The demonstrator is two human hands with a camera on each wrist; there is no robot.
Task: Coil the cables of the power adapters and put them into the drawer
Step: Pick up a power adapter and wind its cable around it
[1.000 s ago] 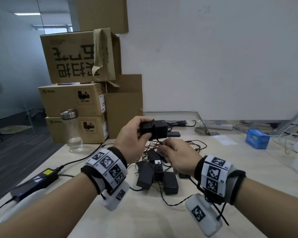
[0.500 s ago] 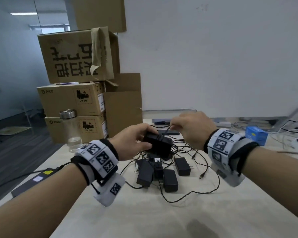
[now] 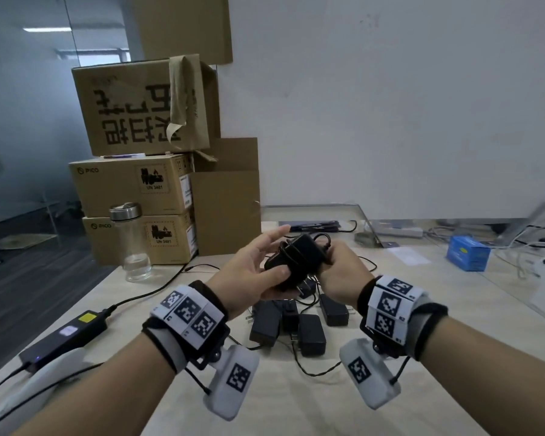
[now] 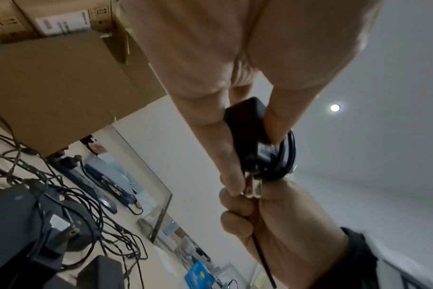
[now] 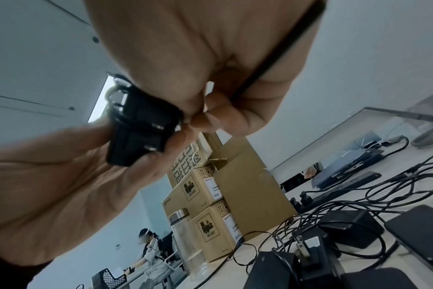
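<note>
My left hand holds a black power adapter above the table, pinched between thumb and fingers, plug prongs pointing down. Several turns of its thin black cable are wound round the body. My right hand is against the adapter's right side and grips the cable. In the left wrist view the cable runs through the right fist just below the adapter. The right wrist view shows the adapter and the cable across the palm. Several more black adapters lie tangled below. No drawer is in view.
Stacked cardboard boxes and a glass bottle stand at the back left. A long black power brick lies near the left edge. A blue box and loose cables sit at the right, behind a glass divider.
My right hand swung from beyond the adapter back down to its right side, laying cable round it. The loose cable that trailed on the table is now taken up.
</note>
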